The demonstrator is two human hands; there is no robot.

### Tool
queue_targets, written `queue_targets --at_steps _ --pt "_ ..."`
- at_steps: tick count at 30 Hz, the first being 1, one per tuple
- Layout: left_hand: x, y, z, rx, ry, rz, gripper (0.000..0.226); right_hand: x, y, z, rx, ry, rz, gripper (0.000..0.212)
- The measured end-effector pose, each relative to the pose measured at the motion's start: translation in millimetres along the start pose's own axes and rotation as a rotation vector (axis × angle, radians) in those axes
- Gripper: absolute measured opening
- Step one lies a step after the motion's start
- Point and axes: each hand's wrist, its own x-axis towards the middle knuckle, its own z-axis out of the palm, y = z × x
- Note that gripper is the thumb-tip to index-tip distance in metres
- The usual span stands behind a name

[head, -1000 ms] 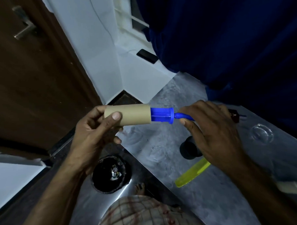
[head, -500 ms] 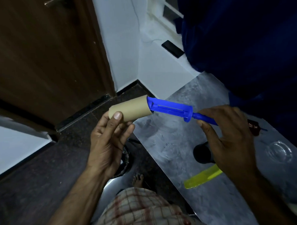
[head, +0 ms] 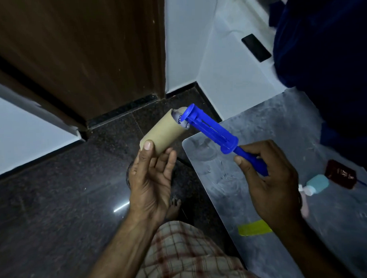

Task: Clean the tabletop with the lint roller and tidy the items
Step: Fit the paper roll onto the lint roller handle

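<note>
A: Where is the lint roller just now?

B: It is in two pieces, both up in the air over the floor at the left edge of the grey surface (head: 282, 135). Your right hand (head: 271, 177) is closed round the blue lint roller handle (head: 252, 163), whose bare blue spindle (head: 211, 129) points up and to the far left.

A: And the other piece?

B: Your left hand (head: 153, 181) grips the near end of the brown cardboard roll (head: 161, 133), thumb on top and fingers underneath. Its far open end sits right at the spindle's round end cap (head: 188, 113), which looks out of the tube; I cannot tell if they touch.

A: What lies on the surface?

B: A yellow strip-like object (head: 254, 228) lies near you, partly under your right wrist. Further right is a small pale blue bottle (head: 317, 183) on its side, with a dark red packet (head: 339, 173) just beyond it.
</note>
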Motion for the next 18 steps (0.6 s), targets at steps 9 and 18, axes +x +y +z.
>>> queue_targets --at_steps 9,18 --pt "64.0 -35.3 -89.9 -0.031 0.244 -0.098 0.018 -5.7 3.2 39.3 0.070 -0.099 0.054 0.005" --pt "156.0 -99.9 -176.8 0.116 0.704 -0.120 0.020 4.5 19.8 62.2 0.033 -0.177 -0.006 0.006"
